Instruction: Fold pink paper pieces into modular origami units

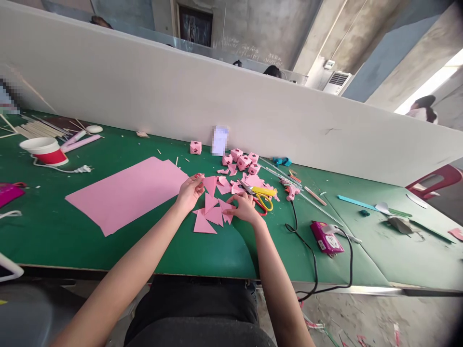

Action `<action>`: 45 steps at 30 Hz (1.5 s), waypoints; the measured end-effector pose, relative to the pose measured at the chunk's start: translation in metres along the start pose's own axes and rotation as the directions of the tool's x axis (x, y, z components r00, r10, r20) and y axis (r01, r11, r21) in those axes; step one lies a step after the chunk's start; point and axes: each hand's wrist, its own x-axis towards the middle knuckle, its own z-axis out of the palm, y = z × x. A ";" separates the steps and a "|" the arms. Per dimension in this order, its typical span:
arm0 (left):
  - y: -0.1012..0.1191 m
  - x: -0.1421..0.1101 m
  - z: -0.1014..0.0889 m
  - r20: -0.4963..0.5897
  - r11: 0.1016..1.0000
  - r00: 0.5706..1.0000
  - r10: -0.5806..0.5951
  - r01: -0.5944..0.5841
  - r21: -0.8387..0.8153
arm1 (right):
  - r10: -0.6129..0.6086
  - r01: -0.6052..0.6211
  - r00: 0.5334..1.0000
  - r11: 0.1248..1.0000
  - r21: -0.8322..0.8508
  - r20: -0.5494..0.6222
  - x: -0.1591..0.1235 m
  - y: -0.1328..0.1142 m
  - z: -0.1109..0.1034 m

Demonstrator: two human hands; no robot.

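Between the thumb and fingers of my left hand [191,193] is the corner of a pink paper triangle [211,185]. My right hand [244,208] has its fingertips closed at the edge of another pink paper piece [225,210]. Under and between both hands lie several cut pink triangles [204,222]. Scissors with yellow and red handles [266,198] rest just beyond my right hand, beside a heap of pink scraps [255,180]. Several folded pink paper cubes [244,162] are grouped behind the heap. One more cube [196,147] stands apart to the left.
Large pink sheets [133,193] lie left on the green table [173,258]. A red-and-white cup [47,152] and sticks [41,129] are farther left. On the right are a pink glue gun [291,192], its cord, and a magenta power box [325,238]. A white partition [162,91] runs behind.
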 end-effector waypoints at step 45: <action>-0.014 -0.024 0.010 0.267 0.884 0.958 0.106 -0.214 0.415 | -0.059 0.250 0.956 0.670 0.699 -0.286 0.006 -0.024 0.012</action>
